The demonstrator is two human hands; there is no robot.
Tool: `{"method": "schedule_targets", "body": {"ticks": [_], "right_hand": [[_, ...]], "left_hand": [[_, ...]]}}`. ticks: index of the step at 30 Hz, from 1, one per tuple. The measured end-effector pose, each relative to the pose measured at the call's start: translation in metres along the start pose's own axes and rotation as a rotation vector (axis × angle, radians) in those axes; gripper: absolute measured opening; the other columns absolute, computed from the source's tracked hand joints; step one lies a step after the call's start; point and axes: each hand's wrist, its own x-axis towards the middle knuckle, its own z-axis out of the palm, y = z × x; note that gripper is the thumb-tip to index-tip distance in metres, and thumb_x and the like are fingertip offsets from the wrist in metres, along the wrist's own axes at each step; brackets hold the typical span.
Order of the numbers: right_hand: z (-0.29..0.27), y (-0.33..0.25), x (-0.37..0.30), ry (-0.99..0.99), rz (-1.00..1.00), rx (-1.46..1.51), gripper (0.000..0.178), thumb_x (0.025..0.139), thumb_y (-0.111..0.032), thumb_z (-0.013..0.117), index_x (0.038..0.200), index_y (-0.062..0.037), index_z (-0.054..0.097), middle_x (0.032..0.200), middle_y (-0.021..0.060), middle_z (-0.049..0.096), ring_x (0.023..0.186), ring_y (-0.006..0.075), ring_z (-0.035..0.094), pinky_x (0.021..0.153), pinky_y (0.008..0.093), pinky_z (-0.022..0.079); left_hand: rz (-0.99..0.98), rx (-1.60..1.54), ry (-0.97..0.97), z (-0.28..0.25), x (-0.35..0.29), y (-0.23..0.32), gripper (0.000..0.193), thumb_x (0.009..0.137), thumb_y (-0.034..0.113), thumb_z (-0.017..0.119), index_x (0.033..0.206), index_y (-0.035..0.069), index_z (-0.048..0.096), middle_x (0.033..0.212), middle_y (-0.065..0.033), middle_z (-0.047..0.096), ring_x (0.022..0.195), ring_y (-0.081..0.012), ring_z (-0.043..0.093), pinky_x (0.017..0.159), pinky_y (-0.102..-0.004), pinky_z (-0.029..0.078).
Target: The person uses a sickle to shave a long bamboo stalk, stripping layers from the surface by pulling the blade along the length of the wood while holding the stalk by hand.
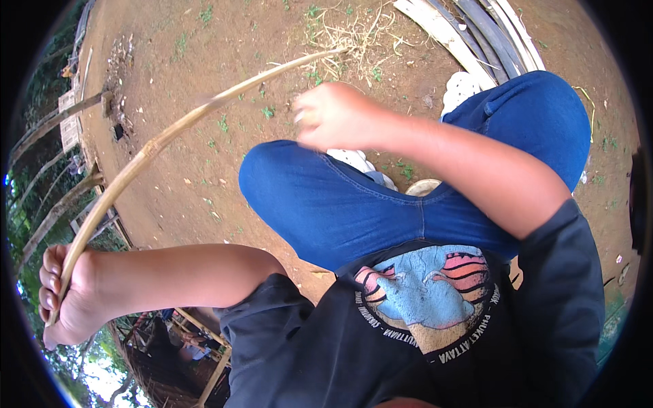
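A long, pale bamboo pole (151, 146) with a visible node runs from the far left up to the top middle, its curve at least partly due to the lens. My left hand (73, 292) is closed round its lower end, out to the left with the arm stretched. Above my left knee, my right hand (333, 117) is curled and smeared by motion. A thin, faint streak reaches from it toward the middle of the pole. What makes the streak is too blurred to tell.
I sit with knees spread in blue jeans (354, 217) above brown dirt ground (197, 183). Pale fibrous shavings (364, 37) lie near the pole's far tip. Long split strips (469, 41) lie at the top right. Wooden posts (58, 207) stand on the left.
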Motion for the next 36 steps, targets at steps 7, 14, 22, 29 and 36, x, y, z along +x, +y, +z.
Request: {"method": "schedule_targets", "body": {"ticks": [7,14,22,29,36], "right_hand": [[0.006,0.041,-0.006,0.078,0.197,0.044,0.017,0.071,-0.016,0.060,0.070,0.0001,0.055,0.065,0.0157,0.060,0.058,0.0256,0.059,0.058,0.0385,0.049],[0.022,-0.029,-0.011,0.114,-0.061,0.177,0.016,0.072,-0.017,0.060,0.072,-0.0005,0.058,0.064,0.0163,0.060,0.057,0.0276,0.059,0.057,0.0387,0.047],[0.007,-0.027,-0.011,0.113,-0.062,0.115,0.019,0.072,-0.016,0.061,0.082,0.0000,0.063,0.068,0.0177,0.062,0.061,0.0292,0.062,0.060,0.0382,0.049],[0.007,0.024,0.005,0.101,-0.100,-0.062,0.016,0.072,-0.017,0.060,0.072,-0.0009,0.057,0.064,0.0144,0.059,0.060,0.0272,0.060,0.059,0.0372,0.049],[-0.003,0.063,0.009,0.040,0.138,-0.238,0.019,0.072,-0.020,0.061,0.075,-0.0018,0.061,0.068,0.0162,0.061,0.065,0.0286,0.062,0.063,0.0400,0.049]], "left_hand": [[0.026,0.049,0.051,0.006,-0.004,0.003,0.049,0.092,0.060,0.039,0.066,0.018,0.042,0.047,0.0065,0.036,0.040,-0.0097,0.032,0.042,-0.0257,0.028],[0.096,0.126,0.112,0.011,-0.003,-0.004,0.043,0.091,0.054,0.043,0.069,0.018,0.041,0.051,0.0058,0.033,0.041,-0.0104,0.030,0.041,-0.0271,0.028],[0.067,0.090,0.085,0.013,0.006,-0.002,0.035,0.085,0.047,0.053,0.067,0.019,0.043,0.048,0.0056,0.036,0.040,-0.0110,0.032,0.043,-0.0274,0.029],[0.066,0.055,0.100,0.018,-0.006,-0.005,0.039,0.088,0.048,0.049,0.062,0.019,0.042,0.046,0.0067,0.035,0.040,-0.0097,0.032,0.043,-0.0262,0.029],[0.003,0.023,0.021,0.014,0.006,0.001,0.048,0.090,0.059,0.041,0.062,0.019,0.040,0.047,0.0064,0.032,0.040,-0.0108,0.031,0.041,-0.0274,0.027]]}}
